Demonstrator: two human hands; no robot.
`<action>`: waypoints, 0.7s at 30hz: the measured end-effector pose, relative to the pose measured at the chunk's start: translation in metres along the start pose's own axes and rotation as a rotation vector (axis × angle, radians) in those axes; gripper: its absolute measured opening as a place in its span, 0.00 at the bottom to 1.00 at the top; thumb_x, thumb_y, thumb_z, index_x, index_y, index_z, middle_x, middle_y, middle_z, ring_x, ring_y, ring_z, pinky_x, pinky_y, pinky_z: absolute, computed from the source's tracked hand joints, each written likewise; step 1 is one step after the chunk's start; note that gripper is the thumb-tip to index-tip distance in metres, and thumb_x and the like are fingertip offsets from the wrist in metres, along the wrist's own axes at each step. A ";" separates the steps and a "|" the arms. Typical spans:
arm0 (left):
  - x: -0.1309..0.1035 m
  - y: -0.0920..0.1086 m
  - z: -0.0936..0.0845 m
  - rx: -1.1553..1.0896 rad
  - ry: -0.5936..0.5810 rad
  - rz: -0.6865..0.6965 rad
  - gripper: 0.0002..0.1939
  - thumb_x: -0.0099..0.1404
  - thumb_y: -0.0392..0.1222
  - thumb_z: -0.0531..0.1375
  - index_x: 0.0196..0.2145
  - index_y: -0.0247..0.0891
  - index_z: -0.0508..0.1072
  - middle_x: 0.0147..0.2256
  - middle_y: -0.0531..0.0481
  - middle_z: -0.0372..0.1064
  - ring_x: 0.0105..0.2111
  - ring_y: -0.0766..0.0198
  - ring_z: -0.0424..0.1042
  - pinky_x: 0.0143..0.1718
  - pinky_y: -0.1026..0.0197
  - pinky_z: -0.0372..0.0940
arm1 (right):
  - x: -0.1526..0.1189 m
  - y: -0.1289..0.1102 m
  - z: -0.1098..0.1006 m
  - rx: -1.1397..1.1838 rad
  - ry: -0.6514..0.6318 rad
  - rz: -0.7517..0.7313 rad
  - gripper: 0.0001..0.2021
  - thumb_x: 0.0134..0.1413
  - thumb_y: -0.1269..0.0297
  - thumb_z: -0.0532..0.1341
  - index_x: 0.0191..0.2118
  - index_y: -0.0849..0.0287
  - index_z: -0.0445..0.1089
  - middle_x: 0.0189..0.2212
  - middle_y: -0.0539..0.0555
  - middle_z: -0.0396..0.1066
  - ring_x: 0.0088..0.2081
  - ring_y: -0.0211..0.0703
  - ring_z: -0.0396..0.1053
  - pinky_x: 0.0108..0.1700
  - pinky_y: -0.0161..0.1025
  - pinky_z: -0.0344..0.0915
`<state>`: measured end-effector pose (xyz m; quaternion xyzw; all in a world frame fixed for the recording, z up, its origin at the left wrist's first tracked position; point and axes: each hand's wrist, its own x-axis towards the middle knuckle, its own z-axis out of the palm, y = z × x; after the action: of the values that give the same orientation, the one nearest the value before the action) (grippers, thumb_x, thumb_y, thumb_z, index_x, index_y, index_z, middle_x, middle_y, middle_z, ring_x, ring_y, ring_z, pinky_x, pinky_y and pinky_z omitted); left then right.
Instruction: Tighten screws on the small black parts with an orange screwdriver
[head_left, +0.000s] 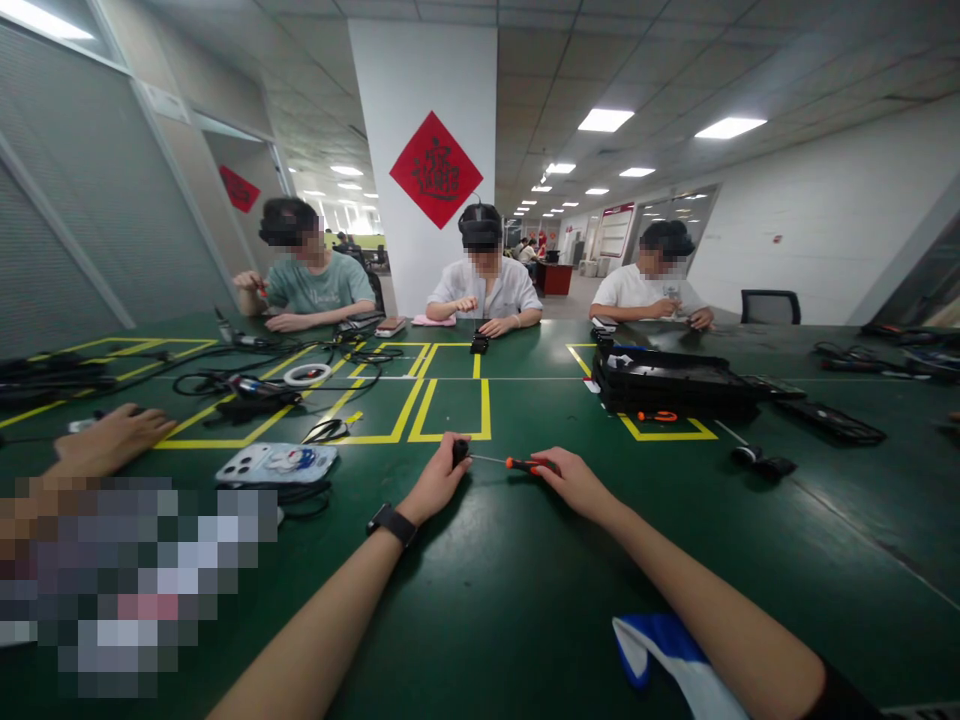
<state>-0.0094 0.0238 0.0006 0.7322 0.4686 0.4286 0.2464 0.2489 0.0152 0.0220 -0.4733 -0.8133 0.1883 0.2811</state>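
My left hand (pixel 441 477), with a dark watch on its wrist, pinches a small black part (pixel 460 450) above the green table (pixel 480 580). In my right hand (pixel 574 482) is a screwdriver (pixel 523 465) with an orange and black handle. Its thin metal shaft points left and its tip reaches the black part, or nearly so; I cannot tell whether it sits in a screw. Both hands are closed. My fingers hide much of the part and the rear of the handle.
A phone in a patterned case (pixel 277 463) and black cables lie to the left, near another person's hand (pixel 116 440). Black trays (pixel 675 380) and an orange-handled tool (pixel 657 416) are at the right. Three people sit across the table. A blue-white cloth (pixel 675 650) lies by my right forearm.
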 end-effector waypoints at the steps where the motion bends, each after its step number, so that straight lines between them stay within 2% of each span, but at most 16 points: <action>1: 0.000 0.000 0.000 -0.002 0.001 -0.010 0.15 0.61 0.40 0.52 0.46 0.39 0.58 0.44 0.47 0.64 0.44 0.62 0.66 0.48 0.55 0.58 | 0.000 0.001 0.001 0.000 0.005 -0.012 0.13 0.54 0.66 0.56 0.45 0.59 0.68 0.39 0.56 0.66 0.41 0.42 0.64 0.46 0.40 0.60; 4: 0.000 0.000 0.001 -0.020 -0.015 -0.030 0.17 0.61 0.41 0.52 0.48 0.40 0.58 0.45 0.46 0.65 0.45 0.61 0.66 0.49 0.54 0.58 | 0.000 0.002 0.004 0.002 0.014 -0.032 0.16 0.47 0.68 0.62 0.45 0.59 0.68 0.39 0.55 0.64 0.39 0.40 0.64 0.45 0.39 0.60; 7: 0.000 0.001 0.000 -0.047 -0.020 -0.029 0.22 0.60 0.41 0.53 0.53 0.42 0.55 0.49 0.46 0.63 0.49 0.60 0.64 0.53 0.53 0.55 | -0.001 0.001 0.005 0.006 0.019 -0.039 0.15 0.46 0.68 0.63 0.44 0.59 0.69 0.39 0.54 0.63 0.39 0.40 0.64 0.45 0.39 0.60; 10: 0.001 0.002 0.000 -0.037 -0.001 -0.039 0.24 0.60 0.42 0.53 0.54 0.42 0.56 0.51 0.46 0.62 0.51 0.60 0.62 0.54 0.53 0.53 | -0.002 -0.001 0.004 0.002 0.019 -0.038 0.14 0.47 0.66 0.62 0.43 0.59 0.69 0.40 0.54 0.64 0.40 0.41 0.64 0.46 0.40 0.60; 14: 0.002 0.000 -0.002 -0.003 0.032 -0.019 0.21 0.57 0.42 0.56 0.50 0.41 0.63 0.52 0.46 0.61 0.52 0.59 0.61 0.55 0.52 0.52 | -0.001 -0.001 0.000 0.053 -0.012 -0.009 0.13 0.53 0.66 0.56 0.45 0.58 0.67 0.40 0.55 0.68 0.36 0.39 0.65 0.42 0.39 0.61; 18: 0.004 -0.004 -0.005 -0.039 0.026 -0.013 0.22 0.54 0.42 0.59 0.49 0.41 0.65 0.45 0.48 0.68 0.47 0.59 0.66 0.52 0.52 0.56 | 0.000 0.003 -0.001 0.108 -0.036 0.024 0.15 0.52 0.66 0.56 0.48 0.57 0.64 0.37 0.52 0.70 0.26 0.34 0.63 0.32 0.35 0.62; 21: 0.006 -0.007 -0.005 -0.102 0.017 -0.053 0.25 0.52 0.42 0.61 0.49 0.40 0.65 0.42 0.47 0.70 0.43 0.59 0.69 0.51 0.52 0.59 | 0.000 0.004 0.002 0.105 -0.010 0.013 0.16 0.49 0.67 0.59 0.46 0.58 0.64 0.37 0.52 0.68 0.25 0.33 0.61 0.31 0.34 0.61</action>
<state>-0.0157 0.0315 0.0004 0.7022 0.4674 0.4516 0.2906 0.2504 0.0169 0.0185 -0.4624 -0.8006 0.2347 0.3003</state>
